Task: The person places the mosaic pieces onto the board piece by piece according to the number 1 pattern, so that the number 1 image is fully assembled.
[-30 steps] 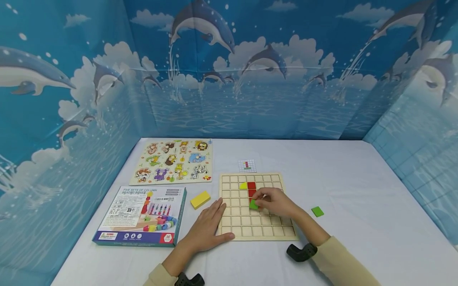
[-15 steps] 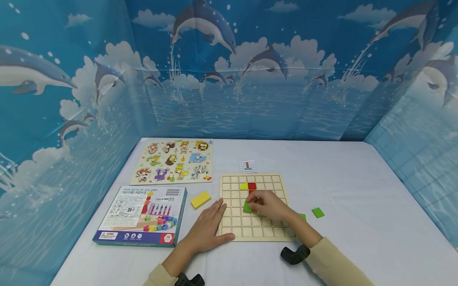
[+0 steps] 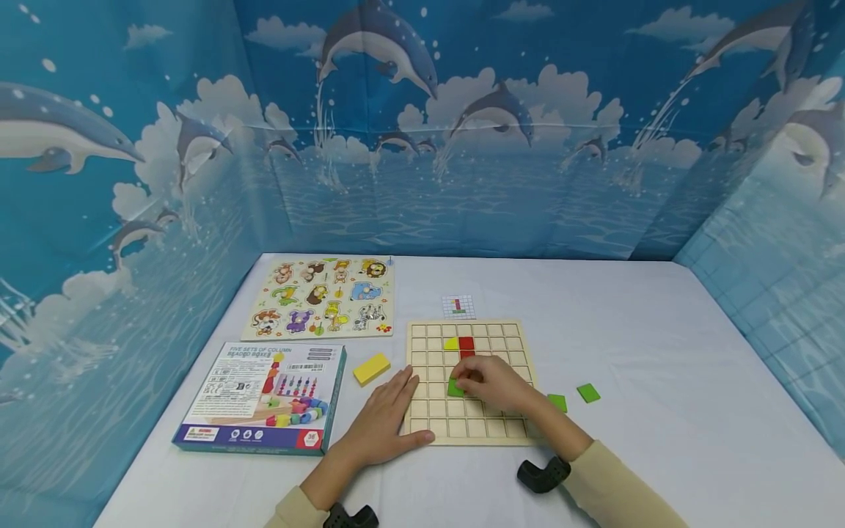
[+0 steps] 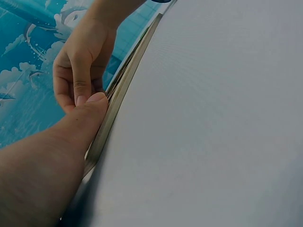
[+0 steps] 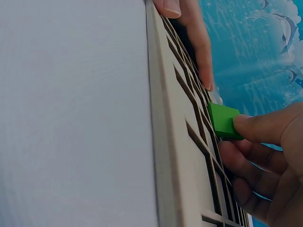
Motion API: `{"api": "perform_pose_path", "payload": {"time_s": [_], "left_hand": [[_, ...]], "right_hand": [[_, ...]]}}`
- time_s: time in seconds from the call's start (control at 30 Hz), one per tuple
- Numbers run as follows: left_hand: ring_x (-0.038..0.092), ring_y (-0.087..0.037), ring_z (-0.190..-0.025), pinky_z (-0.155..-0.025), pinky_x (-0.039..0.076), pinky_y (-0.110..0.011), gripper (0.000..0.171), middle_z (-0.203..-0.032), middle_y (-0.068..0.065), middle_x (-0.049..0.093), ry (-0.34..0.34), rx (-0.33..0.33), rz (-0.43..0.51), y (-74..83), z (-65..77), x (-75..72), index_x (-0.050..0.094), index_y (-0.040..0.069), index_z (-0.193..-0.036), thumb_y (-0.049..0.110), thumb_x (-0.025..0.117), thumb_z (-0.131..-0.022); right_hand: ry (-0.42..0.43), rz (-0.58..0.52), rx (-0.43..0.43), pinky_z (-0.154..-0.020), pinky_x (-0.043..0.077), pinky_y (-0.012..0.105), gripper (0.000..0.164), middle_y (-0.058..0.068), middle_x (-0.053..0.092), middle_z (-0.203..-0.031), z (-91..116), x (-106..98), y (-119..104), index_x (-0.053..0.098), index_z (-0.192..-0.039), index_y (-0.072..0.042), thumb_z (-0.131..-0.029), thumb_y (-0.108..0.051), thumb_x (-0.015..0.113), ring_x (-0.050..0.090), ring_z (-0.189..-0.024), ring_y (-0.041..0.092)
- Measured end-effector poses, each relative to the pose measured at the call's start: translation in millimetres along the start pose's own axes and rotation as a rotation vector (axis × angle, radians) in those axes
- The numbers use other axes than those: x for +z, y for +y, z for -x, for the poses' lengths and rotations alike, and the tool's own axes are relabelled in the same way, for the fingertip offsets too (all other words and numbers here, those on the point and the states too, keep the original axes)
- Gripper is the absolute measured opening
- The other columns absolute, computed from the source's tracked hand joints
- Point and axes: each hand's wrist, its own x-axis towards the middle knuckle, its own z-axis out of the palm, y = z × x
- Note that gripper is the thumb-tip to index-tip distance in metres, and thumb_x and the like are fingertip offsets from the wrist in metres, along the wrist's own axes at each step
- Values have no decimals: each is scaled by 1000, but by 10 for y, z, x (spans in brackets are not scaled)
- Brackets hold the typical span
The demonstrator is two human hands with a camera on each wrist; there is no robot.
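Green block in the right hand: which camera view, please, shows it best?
Right wrist view: the green block appears large there, mostly uncovered. The head view shows it small, partly hidden by the right hand; the left wrist view does not show it.

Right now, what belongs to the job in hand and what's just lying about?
Seemingly in the job:
pale wooden grid board
green square tile pinched in your right hand
red tiles and yellow tile on the board
small printed grid card
two loose green square tiles, probably

Seemingly lying about:
cream animal-picture board
white-and-purple cardboard box
yellow rectangular block, perhaps
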Motion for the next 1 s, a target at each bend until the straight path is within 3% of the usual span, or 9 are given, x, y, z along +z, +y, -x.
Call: {"api": "perform_pose_path", "payload": {"time_s": [0.27,1.0], "left_hand": [[14,-23,-148,-116,19,-47,94,-162,-10,15,-15,-11,0,-3,4,1,25,6,-155,67,53,-89],[15,-25,-148,-116,20,-48,94,-162,-11,16,-21,-17,7,10,4,-17,25,6,-155,66,53,-89]], "right_hand": [[30,61,-65,-68,47,26,9,-11,58,-86,10,24,-2,73,-98,-13,-93,-11,66,51,-75,7],[78,72,-31,-67,48,25,9,-10,58,-87,23,62,10,71,-96,-13,-90,-6,69,52,-75,7]]}}
